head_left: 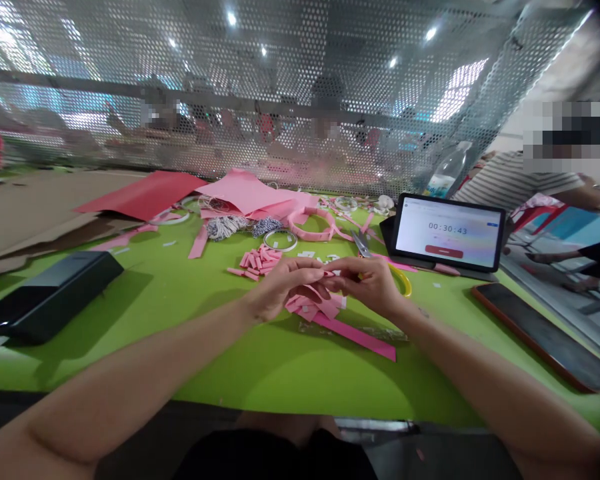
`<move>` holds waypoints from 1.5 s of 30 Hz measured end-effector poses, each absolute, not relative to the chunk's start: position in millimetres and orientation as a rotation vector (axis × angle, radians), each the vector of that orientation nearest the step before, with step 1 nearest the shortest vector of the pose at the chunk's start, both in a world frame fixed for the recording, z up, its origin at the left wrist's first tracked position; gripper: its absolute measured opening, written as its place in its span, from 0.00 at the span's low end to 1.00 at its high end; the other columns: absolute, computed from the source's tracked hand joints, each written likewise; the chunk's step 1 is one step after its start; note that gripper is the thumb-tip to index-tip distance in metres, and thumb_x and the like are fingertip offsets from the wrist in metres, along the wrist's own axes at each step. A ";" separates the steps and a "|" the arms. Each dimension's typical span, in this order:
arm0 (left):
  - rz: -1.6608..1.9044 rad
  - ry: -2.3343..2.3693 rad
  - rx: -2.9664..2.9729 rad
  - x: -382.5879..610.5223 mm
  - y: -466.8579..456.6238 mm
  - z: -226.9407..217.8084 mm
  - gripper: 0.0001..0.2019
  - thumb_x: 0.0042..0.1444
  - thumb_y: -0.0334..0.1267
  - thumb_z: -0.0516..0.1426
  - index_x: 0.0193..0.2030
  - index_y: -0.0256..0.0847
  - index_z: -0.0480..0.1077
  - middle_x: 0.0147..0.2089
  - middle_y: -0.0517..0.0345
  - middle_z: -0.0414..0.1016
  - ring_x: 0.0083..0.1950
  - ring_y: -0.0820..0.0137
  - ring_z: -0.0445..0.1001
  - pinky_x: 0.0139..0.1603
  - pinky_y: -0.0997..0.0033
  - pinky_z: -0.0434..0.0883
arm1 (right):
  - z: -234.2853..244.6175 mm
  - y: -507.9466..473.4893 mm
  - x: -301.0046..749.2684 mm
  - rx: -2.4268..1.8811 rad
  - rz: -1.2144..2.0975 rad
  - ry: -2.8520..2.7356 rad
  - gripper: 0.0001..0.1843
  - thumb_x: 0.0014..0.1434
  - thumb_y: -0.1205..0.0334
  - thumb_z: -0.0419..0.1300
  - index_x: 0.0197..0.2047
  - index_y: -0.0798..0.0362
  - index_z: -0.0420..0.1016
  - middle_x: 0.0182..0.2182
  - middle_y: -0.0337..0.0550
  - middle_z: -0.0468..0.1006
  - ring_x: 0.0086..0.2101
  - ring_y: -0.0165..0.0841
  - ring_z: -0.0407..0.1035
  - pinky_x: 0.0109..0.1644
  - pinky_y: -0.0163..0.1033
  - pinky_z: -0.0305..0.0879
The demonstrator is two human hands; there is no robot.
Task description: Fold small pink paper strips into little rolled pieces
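My left hand and my right hand meet over the middle of the green table, fingertips pinched together. Between them is a small pink paper piece, mostly covered by the fingers. Just below the hands lie pink paper strips, and a brighter pink strip runs out to the right. A pile of small rolled pink paper pieces sits left of my left hand. Scissors lie beyond my right hand, and a yellow ring is beside it.
A tablet showing a timer stands at right, near a phone and a bottle. Behind are pink sheets, a red sheet, string bundles and a pink-wrapped ring. A black device sits left. A perforated metal screen borders the back.
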State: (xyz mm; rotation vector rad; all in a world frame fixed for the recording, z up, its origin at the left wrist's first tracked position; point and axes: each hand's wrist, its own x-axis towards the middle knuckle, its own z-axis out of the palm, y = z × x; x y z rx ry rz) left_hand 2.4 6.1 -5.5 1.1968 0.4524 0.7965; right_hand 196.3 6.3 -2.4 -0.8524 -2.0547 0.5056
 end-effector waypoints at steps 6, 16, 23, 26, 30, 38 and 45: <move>0.780 0.462 1.188 2.4 4.5 -4.5 0.08 0.55 0.35 0.55 0.37 0.33 0.73 0.31 0.54 0.77 0.31 0.72 0.75 0.29 0.77 0.67 | 0.2 4.2 196.0 -0.834 0.529 -2.042 0.14 0.50 0.55 0.64 0.36 0.55 0.79 0.18 0.38 0.73 0.18 0.23 0.60 0.20 0.29 0.56; 0.692 0.417 1.226 2.9 7.3 -6.2 0.08 0.54 0.38 0.57 0.33 0.33 0.71 0.29 0.54 0.74 0.29 0.72 0.74 0.30 0.74 0.70 | 4.7 1.5 191.8 -0.763 0.982 -1.977 0.12 0.51 0.57 0.64 0.34 0.58 0.78 0.16 0.38 0.71 0.16 0.23 0.62 0.18 0.27 0.58; 0.664 0.444 1.238 3.1 7.2 -5.2 0.10 0.53 0.39 0.58 0.35 0.32 0.71 0.31 0.53 0.74 0.30 0.72 0.75 0.33 0.74 0.71 | 3.8 1.2 191.9 -0.812 0.848 -1.991 0.14 0.48 0.58 0.66 0.37 0.57 0.79 0.17 0.38 0.72 0.17 0.24 0.62 0.20 0.29 0.57; 0.641 0.493 1.237 3.8 8.8 -6.3 0.11 0.51 0.39 0.60 0.38 0.32 0.71 0.31 0.54 0.74 0.30 0.73 0.75 0.32 0.74 0.72 | 4.6 -1.1 190.9 -0.790 0.745 -2.036 0.16 0.49 0.58 0.66 0.41 0.56 0.79 0.18 0.39 0.74 0.17 0.23 0.61 0.20 0.29 0.55; 0.611 0.500 1.223 4.2 9.3 -6.6 0.12 0.51 0.38 0.60 0.40 0.33 0.70 0.31 0.55 0.74 0.30 0.74 0.75 0.33 0.73 0.72 | 5.7 -1.7 191.0 -0.776 0.741 -2.004 0.13 0.47 0.57 0.67 0.33 0.57 0.80 0.16 0.39 0.73 0.15 0.22 0.57 0.17 0.28 0.52; 0.503 0.358 1.330 -0.7 8.0 -4.8 0.10 0.53 0.38 0.56 0.38 0.33 0.70 0.35 0.50 0.74 0.33 0.71 0.74 0.35 0.70 0.72 | 5.1 4.5 193.8 -0.563 1.245 -2.050 0.13 0.57 0.57 0.59 0.35 0.58 0.78 0.21 0.40 0.75 0.18 0.21 0.64 0.18 0.25 0.57; 0.455 0.309 1.303 -1.1 7.1 -4.5 0.10 0.53 0.38 0.53 0.37 0.33 0.69 0.33 0.52 0.72 0.33 0.69 0.74 0.35 0.68 0.71 | 8.2 1.9 193.2 -0.566 1.349 -2.019 0.08 0.56 0.63 0.60 0.32 0.59 0.77 0.21 0.39 0.74 0.18 0.20 0.64 0.19 0.23 0.59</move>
